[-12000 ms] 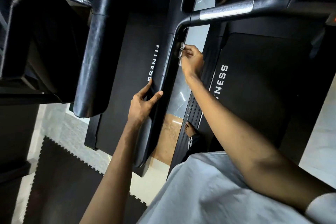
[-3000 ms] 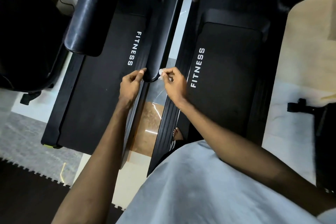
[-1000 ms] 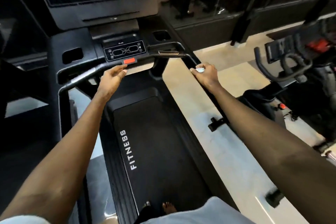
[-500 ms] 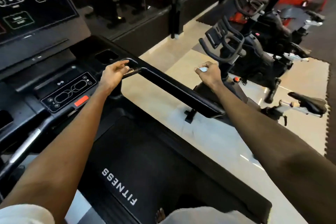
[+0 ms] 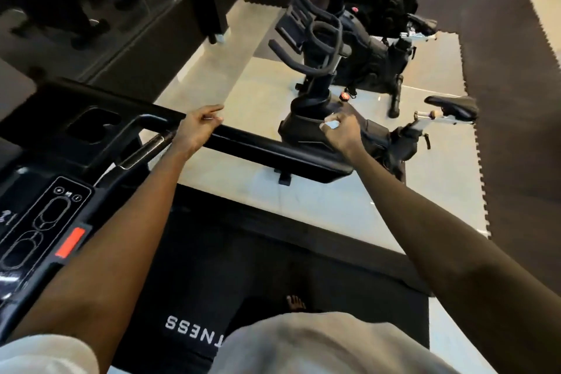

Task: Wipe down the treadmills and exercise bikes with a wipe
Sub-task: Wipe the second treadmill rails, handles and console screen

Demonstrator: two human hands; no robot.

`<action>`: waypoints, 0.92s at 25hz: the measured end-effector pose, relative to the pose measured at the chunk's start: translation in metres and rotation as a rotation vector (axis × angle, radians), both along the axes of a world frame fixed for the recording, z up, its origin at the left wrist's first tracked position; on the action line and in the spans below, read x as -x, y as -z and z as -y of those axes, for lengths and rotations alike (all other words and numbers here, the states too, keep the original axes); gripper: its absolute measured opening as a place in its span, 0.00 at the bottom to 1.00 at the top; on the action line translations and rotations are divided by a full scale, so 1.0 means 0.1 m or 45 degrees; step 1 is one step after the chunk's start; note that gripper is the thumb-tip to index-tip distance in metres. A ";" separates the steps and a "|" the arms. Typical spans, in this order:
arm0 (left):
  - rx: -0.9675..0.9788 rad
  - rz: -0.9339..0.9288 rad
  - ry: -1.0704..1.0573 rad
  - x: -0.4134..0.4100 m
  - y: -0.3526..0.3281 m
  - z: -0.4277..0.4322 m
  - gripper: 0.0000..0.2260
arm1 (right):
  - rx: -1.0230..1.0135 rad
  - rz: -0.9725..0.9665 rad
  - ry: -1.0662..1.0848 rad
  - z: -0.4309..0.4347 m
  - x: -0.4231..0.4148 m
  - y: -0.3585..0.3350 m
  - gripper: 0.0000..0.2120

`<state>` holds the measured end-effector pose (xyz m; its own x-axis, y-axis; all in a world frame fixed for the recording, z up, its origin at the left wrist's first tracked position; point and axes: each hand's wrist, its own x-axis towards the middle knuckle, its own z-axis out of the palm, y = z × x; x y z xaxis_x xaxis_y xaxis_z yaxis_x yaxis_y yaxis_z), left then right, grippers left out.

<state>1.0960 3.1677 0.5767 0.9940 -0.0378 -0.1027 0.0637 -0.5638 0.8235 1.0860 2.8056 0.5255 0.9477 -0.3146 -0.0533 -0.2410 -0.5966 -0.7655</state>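
Black handrail [image 5: 273, 152] across; bare floor [image 5: 239, 85] beyond

Crumpled white wipe [image 5: 333, 125], pinched near black treadmill rail [image 5: 261, 147]

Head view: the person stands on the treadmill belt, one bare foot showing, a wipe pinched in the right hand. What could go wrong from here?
1. The small white wipe is only pinched by fingertips of the right hand, apparently off the black treadmill handrail; it could drop to the floor.
2. The left hand rests on that rail, its forearm close beside the red console button, while a bare foot stands on the black treadmill belt; an accidental press might start it.
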 end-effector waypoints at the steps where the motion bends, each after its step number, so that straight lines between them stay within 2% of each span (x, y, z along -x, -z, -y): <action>1: -0.004 -0.019 0.039 -0.07 0.05 0.05 0.15 | 0.013 -0.023 0.021 0.01 0.03 0.06 0.08; 4: -0.034 -0.082 0.213 -0.31 0.19 0.19 0.15 | 0.062 -0.057 0.116 0.01 0.15 0.19 0.03; 12: -0.351 -0.177 0.823 -0.70 0.75 0.36 0.20 | 0.374 -0.176 0.262 -0.26 0.68 0.49 0.10; 14: -0.447 -0.136 0.909 -0.76 0.85 0.36 0.22 | 0.414 -0.208 0.307 -0.36 0.70 0.53 0.08; 18: -0.497 -0.079 0.983 -0.88 0.97 0.39 0.22 | 0.604 -0.240 0.240 -0.65 0.57 0.49 0.10; 21: -0.462 -0.094 1.001 -0.93 1.00 0.42 0.23 | 0.492 -0.173 0.118 -0.80 0.54 0.47 0.08; 23: -0.455 -0.086 0.995 -0.94 1.00 0.43 0.23 | 0.385 -0.111 0.165 -0.71 0.62 0.46 0.07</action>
<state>1.1898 3.1252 0.4765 0.6875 -0.6628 -0.2966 -0.4084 -0.6907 0.5969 1.0243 2.8761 0.4791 0.8949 -0.4460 -0.0181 -0.3863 -0.7536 -0.5318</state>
